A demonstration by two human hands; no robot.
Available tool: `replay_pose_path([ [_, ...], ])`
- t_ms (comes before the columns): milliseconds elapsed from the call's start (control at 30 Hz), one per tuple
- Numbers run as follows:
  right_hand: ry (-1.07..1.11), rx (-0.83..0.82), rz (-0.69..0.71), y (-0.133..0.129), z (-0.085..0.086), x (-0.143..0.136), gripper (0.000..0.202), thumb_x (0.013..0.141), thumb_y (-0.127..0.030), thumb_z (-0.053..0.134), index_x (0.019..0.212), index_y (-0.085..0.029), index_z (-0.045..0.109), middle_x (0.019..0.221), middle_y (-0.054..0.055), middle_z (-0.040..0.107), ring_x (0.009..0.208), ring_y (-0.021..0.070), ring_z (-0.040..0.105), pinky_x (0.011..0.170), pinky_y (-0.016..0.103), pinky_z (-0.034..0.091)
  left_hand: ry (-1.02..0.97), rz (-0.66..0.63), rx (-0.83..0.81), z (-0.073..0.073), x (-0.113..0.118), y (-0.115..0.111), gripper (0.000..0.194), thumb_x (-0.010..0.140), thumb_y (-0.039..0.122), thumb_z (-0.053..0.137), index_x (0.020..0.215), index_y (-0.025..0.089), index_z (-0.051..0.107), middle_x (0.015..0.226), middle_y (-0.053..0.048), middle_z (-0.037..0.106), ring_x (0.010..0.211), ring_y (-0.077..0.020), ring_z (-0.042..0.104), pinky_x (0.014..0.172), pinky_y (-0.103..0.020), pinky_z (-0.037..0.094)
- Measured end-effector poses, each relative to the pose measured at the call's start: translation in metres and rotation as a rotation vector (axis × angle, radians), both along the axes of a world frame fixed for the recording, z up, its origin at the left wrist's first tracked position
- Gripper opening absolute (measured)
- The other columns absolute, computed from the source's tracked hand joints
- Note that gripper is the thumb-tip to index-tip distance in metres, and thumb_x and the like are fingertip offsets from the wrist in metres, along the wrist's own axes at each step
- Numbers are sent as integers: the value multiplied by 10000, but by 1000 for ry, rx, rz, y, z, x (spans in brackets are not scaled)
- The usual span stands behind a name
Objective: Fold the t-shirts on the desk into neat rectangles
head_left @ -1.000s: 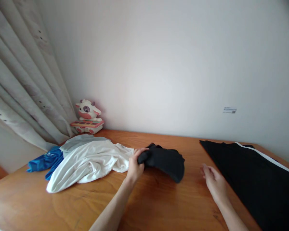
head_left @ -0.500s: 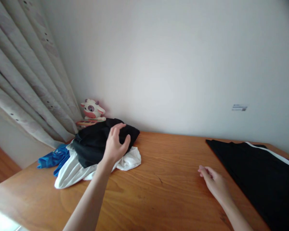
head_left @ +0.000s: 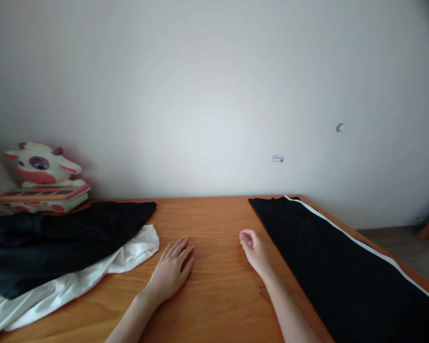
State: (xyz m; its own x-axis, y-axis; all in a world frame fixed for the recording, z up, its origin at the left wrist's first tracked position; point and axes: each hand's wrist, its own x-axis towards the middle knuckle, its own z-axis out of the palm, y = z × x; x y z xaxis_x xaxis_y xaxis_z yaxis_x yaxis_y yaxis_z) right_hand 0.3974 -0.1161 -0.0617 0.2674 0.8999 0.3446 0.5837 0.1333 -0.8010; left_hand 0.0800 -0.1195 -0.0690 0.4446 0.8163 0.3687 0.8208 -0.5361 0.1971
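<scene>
My left hand (head_left: 169, 272) is open over the wooden table, fingers stretched out and holding nothing, just right of the clothes pile. In that pile a black garment (head_left: 67, 243) lies crumpled over a white garment (head_left: 137, 252). Fingers curled in, my right hand (head_left: 255, 252) is closed with nothing visible in it. It hovers or rests beside the left edge of a long black garment with a white stripe (head_left: 332, 276), probably trousers, spread flat along the table's right side; I cannot tell whether the hand touches the table.
A toy cow with a small keyboard (head_left: 45, 178) stands at the back left, against the wall (head_left: 200, 105). The wooden table (head_left: 200, 214) ends at the right beyond the striped black garment. A small printed label (head_left: 278, 158) is stuck on the wall.
My view has turned right. My left hand has moved from above the black garment in the pile to the table beside it. My right hand stays curled near the striped garment.
</scene>
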Motion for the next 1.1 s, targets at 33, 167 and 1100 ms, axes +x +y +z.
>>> replay_pose_path([
  [33,-16,19,-25,0,2,4,505,890,-647,435,1037,-217,654,880,110,759,733,241,699,711,352,536,5,-3,6,0,-1,0,399,995,378,489,1342,265,651,1499,-104,566,1394,-297,519,1168,-551,401],
  [167,-301,78,-351,-9,14,39,446,939,-452,402,1172,-162,648,1106,188,719,963,297,687,838,422,521,22,-8,12,4,-1,-1,413,1001,391,478,1347,246,649,1491,-116,573,1394,-301,518,1165,-553,403],
  [1100,-144,427,-563,-24,52,57,260,970,-460,469,887,-225,541,1037,172,612,1032,291,590,938,440,501,-109,0,-34,12,2,-6,431,974,402,518,1353,218,604,1441,-136,606,1345,-327,560,1147,-562,424],
])
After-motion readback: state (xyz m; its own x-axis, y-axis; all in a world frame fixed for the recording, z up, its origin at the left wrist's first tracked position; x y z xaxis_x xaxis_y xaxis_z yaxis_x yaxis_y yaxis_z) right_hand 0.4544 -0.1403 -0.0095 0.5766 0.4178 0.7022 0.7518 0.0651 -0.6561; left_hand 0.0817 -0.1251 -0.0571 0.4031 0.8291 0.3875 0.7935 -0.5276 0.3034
